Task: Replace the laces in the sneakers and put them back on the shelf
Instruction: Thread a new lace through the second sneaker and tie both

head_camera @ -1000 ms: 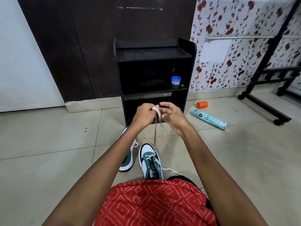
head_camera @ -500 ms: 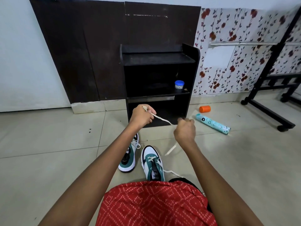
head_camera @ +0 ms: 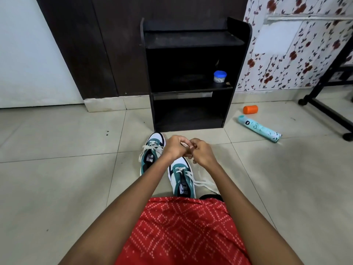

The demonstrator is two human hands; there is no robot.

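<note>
Two green, white and black sneakers stand on the tiled floor in front of me. The left sneaker point(head_camera: 152, 152) is laced with a white lace. The right sneaker point(head_camera: 181, 180) is nearer to me, and its loose white lace point(head_camera: 202, 183) trails off to the right. My left hand point(head_camera: 174, 147) and my right hand point(head_camera: 202, 153) meet just above the right sneaker's toe. Both hands have curled fingers and pinch the pale lace between them. A low black shelf unit point(head_camera: 191, 73) stands against the wall behind the shoes.
A small white jar with a blue lid point(head_camera: 220, 76) sits on the shelf's middle board. An orange cap point(head_camera: 250, 109) and a teal spray can point(head_camera: 259, 128) lie on the floor to the right. A black wheeled rack point(head_camera: 328, 108) stands at far right.
My hands were apart with the lace stretched between them half a second ago. They have come together again and dropped lower, close to the right sneaker's toe.
</note>
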